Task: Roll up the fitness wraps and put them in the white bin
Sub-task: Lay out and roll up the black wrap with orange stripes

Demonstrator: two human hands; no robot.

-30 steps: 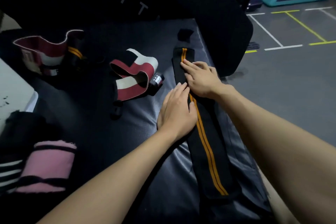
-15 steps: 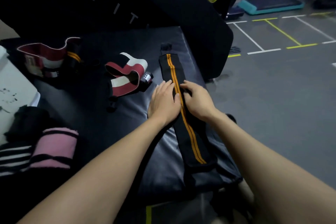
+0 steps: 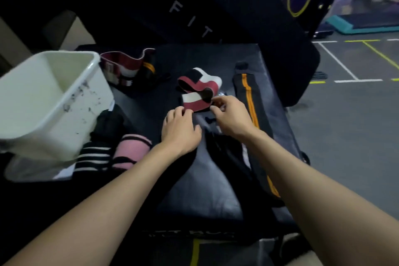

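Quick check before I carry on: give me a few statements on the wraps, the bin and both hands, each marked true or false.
1. The white bin holds rolled wraps. False: what shows of its inside holds none.
2. The black wrap with orange stripes lies flat and unrolled on the black pad. True.
3. Both hands rest on that striped wrap. False: the left hand and right hand are at the red and white wrap.
4. A pink roll sits beside the bin. True.
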